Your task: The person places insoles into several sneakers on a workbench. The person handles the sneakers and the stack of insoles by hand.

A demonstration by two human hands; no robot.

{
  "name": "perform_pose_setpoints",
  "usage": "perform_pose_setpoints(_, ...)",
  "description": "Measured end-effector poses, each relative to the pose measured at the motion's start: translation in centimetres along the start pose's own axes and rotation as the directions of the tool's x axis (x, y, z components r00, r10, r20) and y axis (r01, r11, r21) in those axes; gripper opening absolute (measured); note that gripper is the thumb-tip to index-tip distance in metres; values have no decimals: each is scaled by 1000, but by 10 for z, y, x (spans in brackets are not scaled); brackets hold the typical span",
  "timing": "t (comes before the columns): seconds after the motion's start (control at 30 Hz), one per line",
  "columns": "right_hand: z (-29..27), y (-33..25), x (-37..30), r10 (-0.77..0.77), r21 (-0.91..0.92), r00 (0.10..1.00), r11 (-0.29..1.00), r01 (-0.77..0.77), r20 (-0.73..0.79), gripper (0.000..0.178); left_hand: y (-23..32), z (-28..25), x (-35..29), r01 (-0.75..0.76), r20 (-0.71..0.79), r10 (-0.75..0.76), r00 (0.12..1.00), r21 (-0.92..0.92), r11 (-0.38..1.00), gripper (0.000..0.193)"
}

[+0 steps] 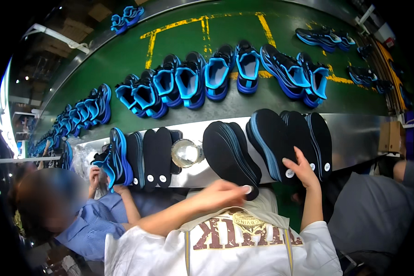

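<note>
My left hand [223, 192] is at the heel end of a stack of black shoe insoles [230, 154] with blue-grey edges. Its fingers meet a round white sticker [247, 189] there; they are smeared by motion, so their grip is unclear. My right hand [304, 169] rests over the heel part of another insole stack [269, 142], thumb and fingers apart, holding nothing I can see. A white sticker [290, 173] lies on that heel, just below the thumb. Further insoles [321, 138] with stickers lean to the right of it.
A round clear container [186, 153] stands on the metal ledge [354, 133], with more insoles [162, 152] to its left. Beyond, blue-and-black sneakers [190, 80] line the green surface [179, 50]. At left, a co-worker in a blue striped shirt [94, 225] handles a sneaker [117, 156].
</note>
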State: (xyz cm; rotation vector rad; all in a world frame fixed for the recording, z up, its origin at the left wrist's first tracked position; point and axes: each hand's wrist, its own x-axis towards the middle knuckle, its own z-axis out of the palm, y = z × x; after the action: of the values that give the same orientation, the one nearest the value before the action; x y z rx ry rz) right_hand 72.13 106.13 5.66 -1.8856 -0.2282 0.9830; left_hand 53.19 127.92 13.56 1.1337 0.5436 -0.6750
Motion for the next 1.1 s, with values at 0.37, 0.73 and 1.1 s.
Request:
perform_pose_setpoints(0.37,4,-15,13,25,226,976,971,-75,218,74,-47,-3,104,-250,-405,49,913,-459,852,105)
perform_pose_setpoints(0.73,-12,32,24,154,553,915,754,-353,373,66,-36,-6,101,-182,-243,76,967,-451,874,119)
perform_pose_setpoints(1.1,-14,-125,-3,-279,-403,943,896,188,-180,31,33,-192,-66,207,-580,685,440,808,552,58)
